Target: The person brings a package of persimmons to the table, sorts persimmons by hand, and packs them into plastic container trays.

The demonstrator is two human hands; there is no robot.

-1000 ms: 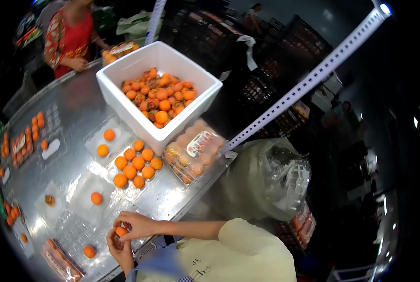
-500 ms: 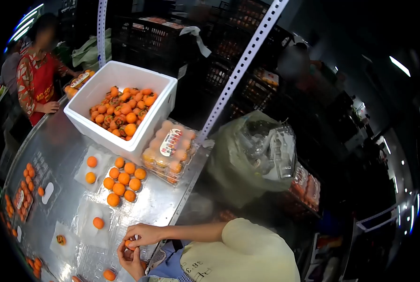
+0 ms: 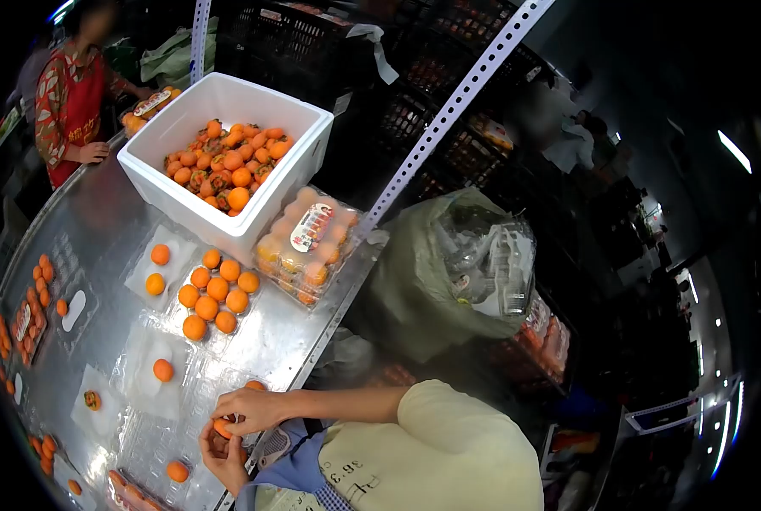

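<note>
My right hand [image 3: 254, 409] and my left hand [image 3: 225, 460] are closed together around an orange persimmon [image 3: 222, 427] at the near edge of the metal table. The right hand's fingers press on it from above. A small pale spot shows between those fingers; I cannot tell what it is. Another persimmon [image 3: 255, 386] lies just beyond my right hand. On the table ahead, a clear plastic tray [image 3: 200, 336] holds several persimmons in rows. Single persimmons [image 3: 163, 370] lie on thin white sheets, one with its calyx [image 3: 92, 399] facing up.
A white foam box [image 3: 227, 232] of persimmons stands at the far side, with closed clear packs [image 3: 308, 238] beside it. A perforated metal post [image 3: 457, 111] rises at the table edge. A sack [image 3: 415, 281] of plastic trays stands right. A person in a red apron [image 3: 80, 98] is across the table.
The view has shifted, so the table and box sit higher and slightly differently. Both hands stay on the persimmon, with the right hand's fingers slightly moved. Another persimmon now shows beyond the right hand.
</note>
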